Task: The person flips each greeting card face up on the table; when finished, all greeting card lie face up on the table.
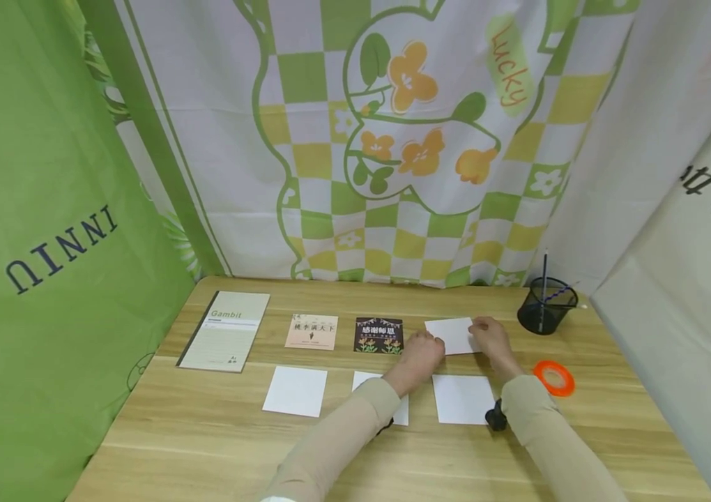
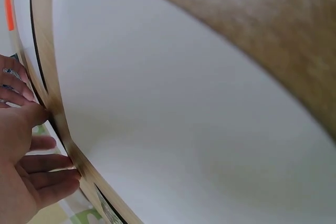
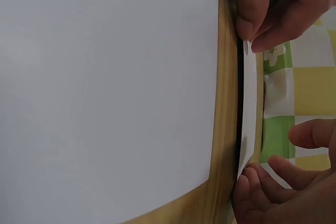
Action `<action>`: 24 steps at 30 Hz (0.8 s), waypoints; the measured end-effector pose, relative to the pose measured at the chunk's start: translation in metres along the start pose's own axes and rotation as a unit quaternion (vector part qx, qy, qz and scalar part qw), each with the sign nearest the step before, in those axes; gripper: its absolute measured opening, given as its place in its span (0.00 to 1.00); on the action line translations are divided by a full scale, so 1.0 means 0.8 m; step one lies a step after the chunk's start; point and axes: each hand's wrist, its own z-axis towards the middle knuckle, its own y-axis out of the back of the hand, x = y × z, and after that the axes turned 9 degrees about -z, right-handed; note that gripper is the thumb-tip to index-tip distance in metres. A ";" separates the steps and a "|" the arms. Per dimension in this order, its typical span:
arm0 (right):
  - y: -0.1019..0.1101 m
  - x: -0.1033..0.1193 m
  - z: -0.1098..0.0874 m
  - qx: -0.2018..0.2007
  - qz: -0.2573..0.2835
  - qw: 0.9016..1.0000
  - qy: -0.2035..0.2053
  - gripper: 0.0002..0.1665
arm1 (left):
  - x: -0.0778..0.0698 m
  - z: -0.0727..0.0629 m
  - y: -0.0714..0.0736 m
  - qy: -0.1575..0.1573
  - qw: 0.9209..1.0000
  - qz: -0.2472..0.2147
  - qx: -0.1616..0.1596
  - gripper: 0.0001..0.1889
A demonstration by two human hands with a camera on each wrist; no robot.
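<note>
A white square card (image 1: 449, 336) lies in the back row between my two hands. My left hand (image 1: 418, 359) pinches its left edge between thumb and finger, seen in the right wrist view on the upper hand (image 3: 286, 9). At the card's right end, my right hand (image 1: 492, 344) touches the edge with its fingertips, the thumb standing apart in the right wrist view (image 3: 310, 132). Left of it lie a dark card (image 1: 378, 335) with flowers and a pink card (image 1: 311, 332), both printed. A nearer white card (image 3: 110, 87) fills much of the right wrist view.
In the front row lie white cards on the left (image 1: 295, 392), in the middle (image 1: 401, 411) partly under my left arm, and on the right (image 1: 462, 399). A notebook (image 1: 225, 331) lies far left. On the right are a pencil cup (image 1: 542, 307) and an orange tape roll (image 1: 567, 380).
</note>
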 end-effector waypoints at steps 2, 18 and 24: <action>0.001 -0.003 0.001 0.001 0.005 1.000 -0.002 0.28 | 0.001 -0.001 -0.001 -0.003 1.000 -0.008 -0.004 0.03; 0.013 0.003 -0.008 0.006 -0.006 1.000 -0.007 0.29 | 0.004 -0.003 -0.003 -0.036 0.999 0.007 -0.027 0.05; 0.020 -0.005 -0.012 0.000 -0.036 0.999 0.013 0.27 | 0.005 -0.004 -0.004 -0.045 0.999 -0.001 -0.025 0.06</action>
